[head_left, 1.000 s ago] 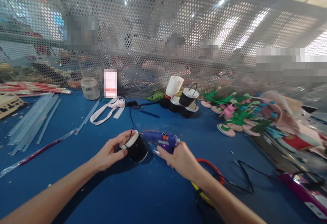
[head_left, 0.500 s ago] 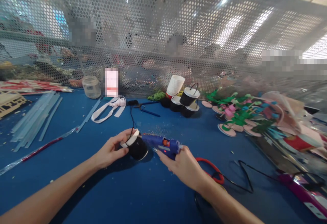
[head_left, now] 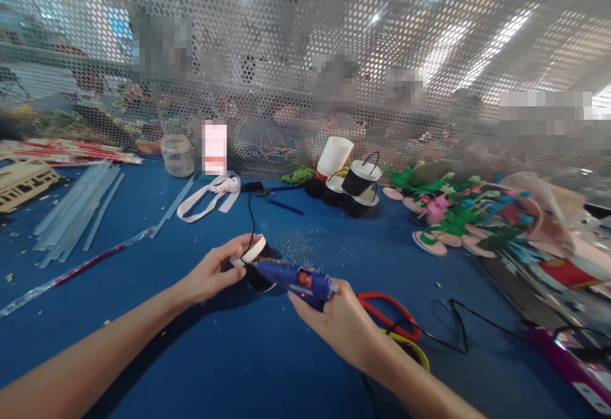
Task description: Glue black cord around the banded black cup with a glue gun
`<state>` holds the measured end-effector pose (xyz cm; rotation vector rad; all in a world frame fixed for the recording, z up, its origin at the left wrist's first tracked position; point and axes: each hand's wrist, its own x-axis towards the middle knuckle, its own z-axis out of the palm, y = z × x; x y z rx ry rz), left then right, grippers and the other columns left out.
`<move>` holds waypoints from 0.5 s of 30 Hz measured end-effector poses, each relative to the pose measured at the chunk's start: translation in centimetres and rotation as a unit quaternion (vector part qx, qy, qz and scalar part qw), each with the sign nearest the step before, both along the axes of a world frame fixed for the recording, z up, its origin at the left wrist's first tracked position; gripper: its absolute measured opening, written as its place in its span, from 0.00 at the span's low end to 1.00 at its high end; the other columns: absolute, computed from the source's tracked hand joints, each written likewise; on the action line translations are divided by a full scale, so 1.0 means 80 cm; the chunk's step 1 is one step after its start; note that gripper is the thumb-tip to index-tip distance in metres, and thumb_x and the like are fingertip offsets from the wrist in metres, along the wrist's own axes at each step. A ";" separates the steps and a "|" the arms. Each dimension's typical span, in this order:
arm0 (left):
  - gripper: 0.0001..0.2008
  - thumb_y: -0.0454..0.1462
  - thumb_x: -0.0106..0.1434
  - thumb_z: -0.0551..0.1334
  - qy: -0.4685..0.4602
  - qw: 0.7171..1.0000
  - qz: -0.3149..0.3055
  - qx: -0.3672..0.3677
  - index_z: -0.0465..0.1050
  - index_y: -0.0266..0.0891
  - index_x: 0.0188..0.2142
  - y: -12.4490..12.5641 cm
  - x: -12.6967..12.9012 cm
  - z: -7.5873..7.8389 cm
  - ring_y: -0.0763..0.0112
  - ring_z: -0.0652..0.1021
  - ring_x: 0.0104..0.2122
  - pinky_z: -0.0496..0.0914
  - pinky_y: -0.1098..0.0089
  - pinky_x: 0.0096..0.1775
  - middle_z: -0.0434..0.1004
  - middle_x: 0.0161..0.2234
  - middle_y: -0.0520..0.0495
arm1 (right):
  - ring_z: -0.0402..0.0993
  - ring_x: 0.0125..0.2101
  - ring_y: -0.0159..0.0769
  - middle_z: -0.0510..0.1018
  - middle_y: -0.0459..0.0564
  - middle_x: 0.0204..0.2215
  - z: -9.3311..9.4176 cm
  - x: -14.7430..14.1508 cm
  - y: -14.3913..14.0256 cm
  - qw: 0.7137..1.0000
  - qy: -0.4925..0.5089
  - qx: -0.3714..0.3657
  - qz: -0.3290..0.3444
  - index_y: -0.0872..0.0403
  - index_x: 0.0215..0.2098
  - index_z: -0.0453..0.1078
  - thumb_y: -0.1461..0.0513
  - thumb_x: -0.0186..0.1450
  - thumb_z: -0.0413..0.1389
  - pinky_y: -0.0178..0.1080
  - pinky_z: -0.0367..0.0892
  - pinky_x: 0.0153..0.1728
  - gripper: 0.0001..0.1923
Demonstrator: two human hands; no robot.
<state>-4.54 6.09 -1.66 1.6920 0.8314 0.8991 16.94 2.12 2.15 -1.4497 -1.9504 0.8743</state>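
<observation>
My left hand point(head_left: 217, 270) grips a small paper cup point(head_left: 261, 281) by its white rim. The cup lies tilted, its side wrapped in black, and a black cord point(head_left: 251, 215) runs from its rim to a dark tangle farther back. In my right hand point(head_left: 337, 317) is a blue glue gun point(head_left: 291, 277), fingers wrapped round its handle. Its nozzle points left, at the cup just below the white rim; whether it touches I cannot tell. A small red light glows on the gun's side.
Clear glue sticks point(head_left: 79, 209) lie left, near a glass jar point(head_left: 178, 156) and white ribbon point(head_left: 210, 199). Behind stand black-wrapped cups point(head_left: 361, 178) and stacked white cups point(head_left: 335, 156). Green-and-pink craft pieces point(head_left: 449, 218), red-handled scissors point(head_left: 394, 309) and a purple power strip point(head_left: 568, 362) are right.
The glue gun has shifted left, its nozzle now overlapping the cup's side in view. The cup has turned slightly in my left hand. The whole view has moved a little.
</observation>
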 end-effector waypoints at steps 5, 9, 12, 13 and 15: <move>0.10 0.40 0.56 0.57 -0.002 1.000 0.000 0.006 0.59 0.37 0.26 0.001 0.000 -0.002 0.57 0.57 0.55 0.50 0.56 0.53 0.58 0.55 0.36 | 0.60 0.15 0.28 0.66 0.43 0.15 -0.007 0.003 0.002 0.999 -0.004 -0.048 -0.012 0.54 0.21 0.63 0.58 0.54 0.50 0.31 0.60 0.17 0.09; 0.10 0.41 0.56 0.57 0.001 1.000 0.000 0.005 0.60 0.36 0.26 0.001 -0.001 -0.001 0.57 0.57 0.55 0.51 0.55 0.53 0.57 0.55 0.36 | 0.60 0.12 0.27 0.65 0.43 0.12 -0.003 0.011 0.007 0.992 0.014 -0.116 -0.036 0.55 0.21 0.63 0.55 0.54 0.51 0.30 0.57 0.12 0.11; 0.10 0.40 0.56 0.57 -0.001 1.000 -0.003 0.002 0.59 0.37 0.25 0.000 0.000 0.000 0.57 0.57 0.55 0.51 0.56 0.53 0.57 0.55 0.37 | 0.59 0.10 0.26 0.62 0.41 0.09 0.007 0.013 0.014 0.989 0.016 -0.135 -0.056 0.55 0.19 0.62 0.55 0.54 0.51 0.29 0.57 0.11 0.12; 0.10 0.40 0.56 0.57 -0.004 1.000 -0.004 0.002 0.58 0.37 0.24 0.000 0.000 0.001 0.57 0.57 0.56 0.51 0.57 0.53 0.58 0.55 0.38 | 0.58 0.10 0.26 0.61 0.41 0.09 0.009 0.013 0.016 0.988 0.015 -0.137 -0.064 0.55 0.19 0.62 0.56 0.54 0.51 0.29 0.57 0.11 0.12; 0.11 0.40 0.56 0.56 -0.010 1.000 -0.005 0.000 0.57 0.37 0.23 0.000 0.000 0.001 0.58 0.56 0.56 0.50 0.57 0.53 0.58 0.55 0.38 | 0.59 0.10 0.25 0.62 0.41 0.08 0.012 0.012 0.021 0.989 0.011 -0.131 -0.070 0.55 0.18 0.62 0.56 0.54 0.51 0.29 0.58 0.12 0.12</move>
